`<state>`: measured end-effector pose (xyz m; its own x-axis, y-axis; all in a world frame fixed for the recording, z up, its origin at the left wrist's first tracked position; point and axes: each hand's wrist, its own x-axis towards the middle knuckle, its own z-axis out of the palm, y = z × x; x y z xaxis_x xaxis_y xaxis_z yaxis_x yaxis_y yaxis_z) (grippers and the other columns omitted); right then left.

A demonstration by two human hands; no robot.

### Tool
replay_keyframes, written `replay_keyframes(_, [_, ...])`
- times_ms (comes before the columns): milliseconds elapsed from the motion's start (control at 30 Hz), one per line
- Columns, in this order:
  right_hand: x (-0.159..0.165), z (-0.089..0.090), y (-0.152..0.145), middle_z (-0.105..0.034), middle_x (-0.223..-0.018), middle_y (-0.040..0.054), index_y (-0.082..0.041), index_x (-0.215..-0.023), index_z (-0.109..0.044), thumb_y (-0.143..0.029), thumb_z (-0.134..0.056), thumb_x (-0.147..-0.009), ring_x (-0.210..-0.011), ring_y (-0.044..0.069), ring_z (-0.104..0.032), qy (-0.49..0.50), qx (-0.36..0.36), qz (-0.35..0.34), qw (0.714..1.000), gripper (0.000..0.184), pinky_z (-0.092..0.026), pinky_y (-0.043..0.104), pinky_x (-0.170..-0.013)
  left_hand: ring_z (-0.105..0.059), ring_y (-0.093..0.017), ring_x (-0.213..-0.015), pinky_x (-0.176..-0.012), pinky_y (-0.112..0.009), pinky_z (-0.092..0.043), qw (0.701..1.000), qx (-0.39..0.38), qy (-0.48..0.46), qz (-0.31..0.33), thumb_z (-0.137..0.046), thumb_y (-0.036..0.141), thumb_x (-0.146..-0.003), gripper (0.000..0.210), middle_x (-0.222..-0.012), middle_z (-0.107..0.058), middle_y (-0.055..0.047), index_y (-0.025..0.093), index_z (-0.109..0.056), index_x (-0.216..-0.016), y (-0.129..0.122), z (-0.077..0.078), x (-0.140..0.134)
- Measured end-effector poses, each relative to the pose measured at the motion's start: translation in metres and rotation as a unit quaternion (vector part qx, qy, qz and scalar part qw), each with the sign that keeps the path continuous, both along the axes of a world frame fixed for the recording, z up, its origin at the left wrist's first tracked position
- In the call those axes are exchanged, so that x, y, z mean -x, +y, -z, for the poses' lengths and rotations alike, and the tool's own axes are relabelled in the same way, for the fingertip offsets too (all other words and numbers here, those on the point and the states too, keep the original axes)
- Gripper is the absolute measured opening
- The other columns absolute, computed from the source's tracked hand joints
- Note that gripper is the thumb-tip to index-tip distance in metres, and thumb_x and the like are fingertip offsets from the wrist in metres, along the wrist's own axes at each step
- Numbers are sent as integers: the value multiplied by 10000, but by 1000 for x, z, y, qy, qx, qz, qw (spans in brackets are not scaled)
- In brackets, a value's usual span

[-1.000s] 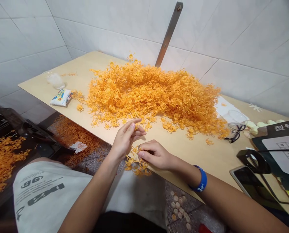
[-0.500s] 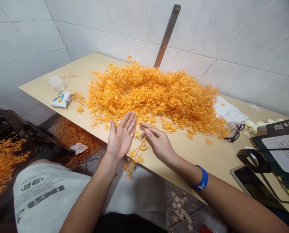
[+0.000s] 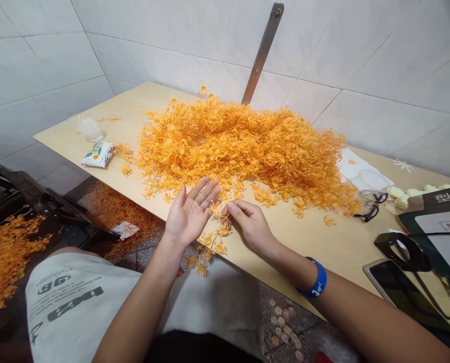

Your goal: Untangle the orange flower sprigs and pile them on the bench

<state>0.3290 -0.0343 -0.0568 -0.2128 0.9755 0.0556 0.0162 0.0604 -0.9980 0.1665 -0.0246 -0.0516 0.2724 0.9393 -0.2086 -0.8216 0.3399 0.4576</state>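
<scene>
Orange plastic flower sprig [image 3: 212, 242]: seen in the head view at the near edge of the table, part of it hanging over the edge; it is pinched at its upper end by the right hand and lies just below the left palm.
Right hand [image 3: 249, 223]: laid palm down on the table edge, fingertips closed on the sprig's stem; a blue wristband [image 3: 317, 283] is worn on the wrist.
Left hand [image 3: 189, 212]: held palm up with fingers spread and nothing clasped; its fingertips [image 3: 214, 189] are just beside the sprig's top and the loose flowers at the heap's near fringe.
Pale wooden table [image 3: 316, 242]: set against a white tiled wall.
Large heap of orange plastic flowers [image 3: 243, 148]: spread across the middle of the table, well beyond both hands.
Small printed snack packet [image 3: 97, 154]: lying left of the heap, near the table's left edge.
Black-framed glasses [image 3: 369, 205]: lying right of the heap.
Dark phone [image 3: 393, 287]: lying flat at the right, near the front edge.
</scene>
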Motion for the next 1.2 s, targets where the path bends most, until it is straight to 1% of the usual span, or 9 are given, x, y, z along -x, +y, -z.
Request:
replay_keyframes(267, [1, 8, 3, -562, -637, -4, -167, -721, -607, -484, -608, -835, -516, 89, -499, 76, 46, 18, 996, 338, -423, 211, -469, -554, -200, -1222, -950, -287, -473, 998, -32, 59, 15, -354, 454, -966, 470, -1296, -621, -98, 152, -683, -1115, -2, 2, -3])
replay_keyframes(500, [-2, 11, 4, -566, -680, -6, -177, -777, -609, -514, -625, -812, -541, 94, -512, 103, 56, 8, 993, 339, -445, 212, -480, -549, -239, -1224, -1013, -327, -418, 954, -146, 257, 38, -656, 389, -831, 340, -1265, -647, -76, 225, -697, -1126, -9, 8, -14])
replay_keyframes(633, [-1, 7, 3, -525, -595, -24, -172, -727, -575, -513, -612, -823, -516, 93, -488, 50, 32, -34, 998, 356, -428, 217, -496, -576, -263, -1185, -1028, -368, -407, 926, -180, 329, 36, -679, 387, -811, 339, -1257, -649, -99, 200, -722, -1090, -9, 11, -15])
replay_keyframes(767, [1, 3, 2, -537, -618, -7, -158, -697, -565, -559, -626, -787, -564, 106, -487, -25, -7, -106, 994, 416, -411, 233, -530, -599, -282, -1146, -993, -386, -437, 933, -177, 312, 28, -668, 415, -809, 327, -1269, -639, -117, 176, -747, -1018, -10, 12, -16])
replay_keyframes(867, [0, 2, 0, -467, -558, -16, -160, -616, -526, -565, -511, -864, -533, 97, -425, -72, -43, -128, 988, 475, -355, 232, -517, -670, -245, -985, -908, -348, -484, 942, -158, 295, 21, -692, 421, -787, 309, -1085, -723, -117, 154, -749, -931, -10, 13, -16])
replay_keyframes(933, [-1, 0, -3, -423, -523, -22, -164, -582, -509, -556, -438, -905, -511, 95, -388, -96, -62, -171, 979, 512, -333, 233, -507, -690, -185, -750, -775, -301, -520, 954, -132, 270, 5, -705, 431, -771, 291, -798, -747, -74, 148, -722, -836, -10, 11, -16])
replay_keyframes(1033, [-2, -2, -6, -431, -529, -14, -166, -563, -510, -530, -417, -923, -521, 101, -389, -121, -94, -260, 953, 520, -344, 241, -527, -515, -91, -396, -611, -249, -510, 973, -93, 210, -25, -651, 460, -812, 304, -375, -487, 67, 165, -645, -739, -9, 8, -15])
replay_keyframes(1100, [-4, -1, -5, -470, -562, -1, -164, -585, -545, -515, -435, -921, -549, 110, -422, -103, -95, -255, 957, 499, -367, 250, -556, -464, -78, -361, -625, -250, -516, 972, -99, 205, -48, -617, 448, -843, 296, -337, -398, 93, 167, -641, -753, -9, 7, -16])
replay_keyframes(1200, [-7, 3, 0, -510, -611, 14, -158, -637, -612, -529, -481, -897, -588, 122, -464, -39, -50, -180, 982, 472, -390, 254, -570, -592, -100, -530, -732, -263, -519, 958, -128, 249, -62, -639, 363, -843, 251, -532, -602, 41, 174, -677, -1003, -10, 9, -19])
